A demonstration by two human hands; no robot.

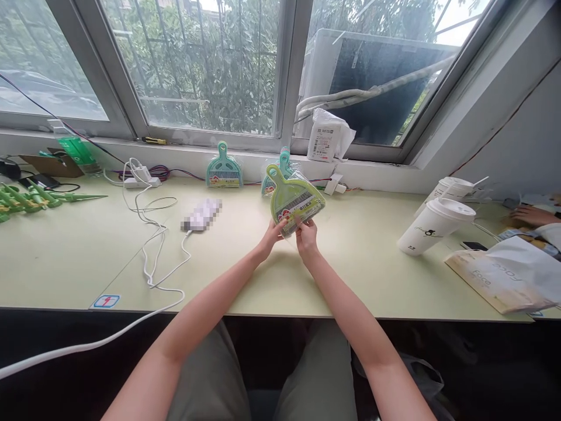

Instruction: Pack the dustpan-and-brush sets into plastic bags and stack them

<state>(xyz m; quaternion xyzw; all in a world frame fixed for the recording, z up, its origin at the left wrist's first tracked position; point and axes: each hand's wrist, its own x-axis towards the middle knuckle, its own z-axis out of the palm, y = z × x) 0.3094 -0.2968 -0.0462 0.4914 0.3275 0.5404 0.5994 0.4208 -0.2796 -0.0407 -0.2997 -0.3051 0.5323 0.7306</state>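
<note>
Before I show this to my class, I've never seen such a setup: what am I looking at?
No machine here: these are a person's bare hands, seen by one camera worn on the head, facing forward and down. The left hand and right hand together hold a yellow-green dustpan-and-brush set in clear wrapping by its lower end. Two similar mint-green sets stand at the back of the pale yellow-green table. White cables lie to the left; on the right are white lidded cups and a white-and-beige packet.

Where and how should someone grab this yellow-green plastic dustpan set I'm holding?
Probably the narrow handle of the yellow-green plastic dustpan set, from above left: it points up and leftward, free, while your left hand and right hand hold the wide lower end.
</note>
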